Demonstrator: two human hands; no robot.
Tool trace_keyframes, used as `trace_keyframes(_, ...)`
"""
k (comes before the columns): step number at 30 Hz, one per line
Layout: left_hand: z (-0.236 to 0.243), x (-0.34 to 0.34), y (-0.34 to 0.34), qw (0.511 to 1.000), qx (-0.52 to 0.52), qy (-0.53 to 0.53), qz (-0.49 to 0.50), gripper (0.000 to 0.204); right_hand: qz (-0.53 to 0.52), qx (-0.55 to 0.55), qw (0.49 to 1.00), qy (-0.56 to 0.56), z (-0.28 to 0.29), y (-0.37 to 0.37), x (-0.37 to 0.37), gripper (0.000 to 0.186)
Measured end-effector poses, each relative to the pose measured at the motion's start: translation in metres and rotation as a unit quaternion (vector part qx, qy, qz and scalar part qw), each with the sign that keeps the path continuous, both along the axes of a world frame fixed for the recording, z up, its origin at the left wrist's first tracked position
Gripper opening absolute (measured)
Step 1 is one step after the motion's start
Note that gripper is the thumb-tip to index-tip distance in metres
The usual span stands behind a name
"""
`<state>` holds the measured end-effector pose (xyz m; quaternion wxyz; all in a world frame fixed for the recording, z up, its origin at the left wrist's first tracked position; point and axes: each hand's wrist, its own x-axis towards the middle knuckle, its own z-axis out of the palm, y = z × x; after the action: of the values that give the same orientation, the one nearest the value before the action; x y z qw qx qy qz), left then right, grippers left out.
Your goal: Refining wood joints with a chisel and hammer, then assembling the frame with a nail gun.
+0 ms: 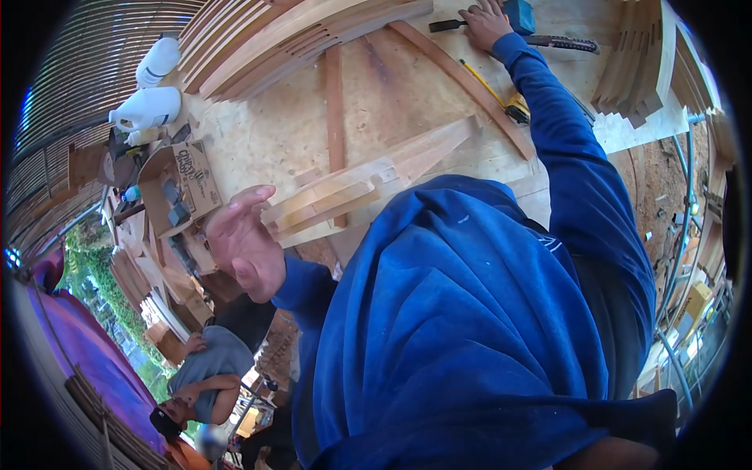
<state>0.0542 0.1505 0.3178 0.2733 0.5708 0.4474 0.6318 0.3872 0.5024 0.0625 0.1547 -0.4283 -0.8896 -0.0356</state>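
My left hand [247,244] is raised with its fingers apart and nothing in it, close to the end of some pale shaped wood pieces [368,182]. My right hand [486,25] reaches to the far side of the wooden worktop [274,129], fingers spread. Beneath or beside it lies a tool with a black handle [446,26]. A dark, long, perforated strip [565,43] shows on the other side of the wrist; whether it belongs to that handle is hidden. A blue block [519,16] sits right by this hand.
Curved slotted wood pieces [305,39] are stacked at the far left, more [638,63] at right. A yellow tape measure [517,108], a pencil [482,82] and wooden strips [335,117] lie between. White jugs [149,108] and a cardboard box [196,176] stand left; another person [211,368] is lower left.
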Motion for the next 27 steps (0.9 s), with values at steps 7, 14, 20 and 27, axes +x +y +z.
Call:
trace_keyframes(7, -0.007, -0.024, -0.016, 0.999, 0.033, -0.018, 0.012, 0.063, 0.001, -0.066, 0.994, -0.086, 0.014, -0.014, 0.000, 0.027)
trace_keyframes(14, -0.003, -0.044, 0.020, 0.994, 0.046, -0.057, -0.076, 0.061, -0.131, -0.368, 0.914, 0.109, 0.109, -0.172, 0.059, 0.035)
trace_keyframes(20, 0.016, -0.044, 0.082, 0.976, -0.016, -0.006, -0.216, 0.057, -0.258, -0.433, 0.839, 0.205, 0.107, -0.333, 0.090, 0.040)
trace_keyframes(27, 0.079, 0.015, 0.133, 0.907, -0.080, 0.188, -0.367, 0.045, -0.281, -0.464, 0.725, 0.425, 0.198, -0.426, 0.079, 0.042)
